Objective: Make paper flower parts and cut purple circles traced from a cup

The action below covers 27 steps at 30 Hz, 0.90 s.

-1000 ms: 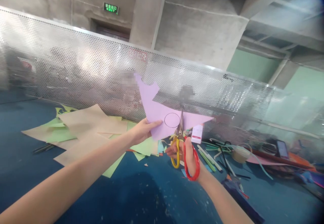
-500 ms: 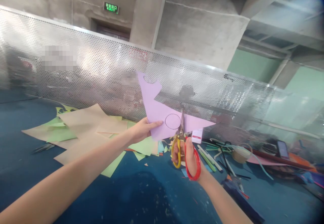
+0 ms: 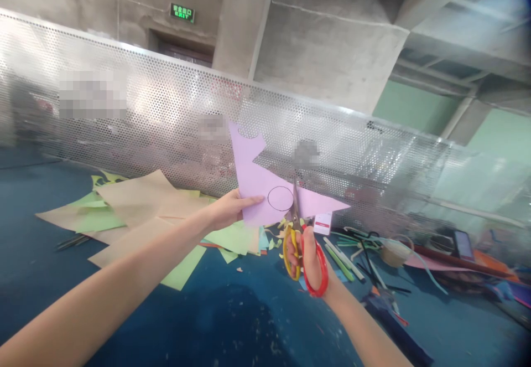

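My left hand point(image 3: 229, 208) pinches the lower left edge of a purple sheet of paper point(image 3: 257, 181), thumb in front. The sheet is irregular, with a curved bite and a notch cut at its top and a long point to the right. A black oval outline is drawn on it, right of my thumb. My right hand point(image 3: 309, 256) grips scissors point(image 3: 295, 220) with one yellow and one red handle loop. Their blades point upward and cross the paper just right of the oval. The blades look nearly closed.
Beige paper sheets point(image 3: 141, 203) and green paper point(image 3: 185, 267) lie on the blue table point(image 3: 199, 322) at left. Small scraps lie behind my hands. At right are a phone with a lit screen point(image 3: 322, 223), glue sticks point(image 3: 342, 259) and a tape roll point(image 3: 394, 252). A perforated metal partition point(image 3: 166, 107) stands behind.
The paper's right part and the scissors have shifted slightly left, and the blades look closer together. My left hand still holds the sheet.
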Tool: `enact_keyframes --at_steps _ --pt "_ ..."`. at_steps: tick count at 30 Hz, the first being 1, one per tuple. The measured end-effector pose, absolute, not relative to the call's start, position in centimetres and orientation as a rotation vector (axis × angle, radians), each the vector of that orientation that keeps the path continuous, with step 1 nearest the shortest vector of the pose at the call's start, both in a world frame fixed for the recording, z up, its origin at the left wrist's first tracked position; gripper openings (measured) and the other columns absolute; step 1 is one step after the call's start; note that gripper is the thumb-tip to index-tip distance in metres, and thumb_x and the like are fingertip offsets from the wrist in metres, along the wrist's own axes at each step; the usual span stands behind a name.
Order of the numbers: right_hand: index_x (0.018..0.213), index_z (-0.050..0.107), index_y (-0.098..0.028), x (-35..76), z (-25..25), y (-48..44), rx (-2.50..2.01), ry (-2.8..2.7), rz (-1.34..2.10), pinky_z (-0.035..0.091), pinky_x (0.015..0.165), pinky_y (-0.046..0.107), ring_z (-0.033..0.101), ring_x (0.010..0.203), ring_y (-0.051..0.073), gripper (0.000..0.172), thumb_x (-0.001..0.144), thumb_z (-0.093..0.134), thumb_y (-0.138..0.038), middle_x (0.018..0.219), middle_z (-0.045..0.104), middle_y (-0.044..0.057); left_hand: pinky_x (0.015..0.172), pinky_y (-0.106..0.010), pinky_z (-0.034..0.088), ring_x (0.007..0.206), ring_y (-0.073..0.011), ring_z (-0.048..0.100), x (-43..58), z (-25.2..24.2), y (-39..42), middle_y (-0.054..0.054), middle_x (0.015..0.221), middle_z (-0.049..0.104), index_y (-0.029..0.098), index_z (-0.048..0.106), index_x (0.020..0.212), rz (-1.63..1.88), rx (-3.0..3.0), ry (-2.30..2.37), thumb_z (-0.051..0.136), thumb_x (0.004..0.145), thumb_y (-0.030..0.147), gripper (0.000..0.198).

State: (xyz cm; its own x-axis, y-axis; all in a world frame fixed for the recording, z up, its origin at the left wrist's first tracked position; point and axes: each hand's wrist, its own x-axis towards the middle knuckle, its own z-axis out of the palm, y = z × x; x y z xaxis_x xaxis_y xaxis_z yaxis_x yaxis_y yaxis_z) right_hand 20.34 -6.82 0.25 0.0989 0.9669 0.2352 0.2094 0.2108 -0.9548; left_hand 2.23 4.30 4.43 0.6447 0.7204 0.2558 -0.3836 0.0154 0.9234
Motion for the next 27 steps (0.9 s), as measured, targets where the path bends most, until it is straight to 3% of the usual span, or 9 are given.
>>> enact_keyframes --at_steps 27 --pt "0.058 0.038 -0.02 19.6 0.7 -7.5 -1.294 -1.303 0.957 0.032 0.028 0.017 0.035 0.028 0.005 0.064 0.07 0.022 -0.082 0.04 0.034 -0.008 0.093 -0.037 0.047 0.106 -0.0244 0.06 0.7 5.2 5.0 -0.011 0.115 0.064 0.016 0.06 0.113 0.811 1.363 0.298 0.067 0.076 0.022 0.038"
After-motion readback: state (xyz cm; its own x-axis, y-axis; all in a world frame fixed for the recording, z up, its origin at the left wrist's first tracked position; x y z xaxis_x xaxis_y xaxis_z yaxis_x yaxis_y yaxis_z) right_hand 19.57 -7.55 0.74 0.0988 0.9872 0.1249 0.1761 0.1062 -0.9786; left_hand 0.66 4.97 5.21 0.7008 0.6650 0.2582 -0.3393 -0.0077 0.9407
